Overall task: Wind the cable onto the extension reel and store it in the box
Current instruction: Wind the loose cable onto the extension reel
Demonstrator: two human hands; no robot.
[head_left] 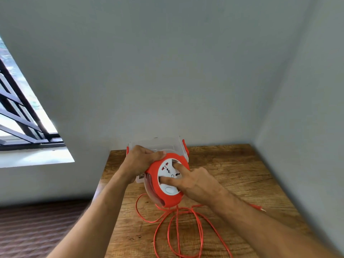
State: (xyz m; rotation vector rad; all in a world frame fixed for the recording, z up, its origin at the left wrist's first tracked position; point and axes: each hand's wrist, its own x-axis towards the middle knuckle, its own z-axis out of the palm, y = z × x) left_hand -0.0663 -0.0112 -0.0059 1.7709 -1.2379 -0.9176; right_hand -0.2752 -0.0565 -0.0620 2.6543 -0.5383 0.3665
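Orange cable (186, 226) lies slack at six o'clock below the reel (163, 181), gripped by the left hand (141, 159), right fingers (176, 180) spread on its hub.

The left hand (142, 159) grips the top rim of the red extension reel (166, 180), holding it tilted above the wooden desk (242, 179), while the right hand (193, 180) has its fingers (177, 167) pressed into the white socket face. Loose orange cable (178, 226) loops across the desk below, its plug (259, 208) lying right, and a clear box (158, 144) with red clips sits just behind the reel.
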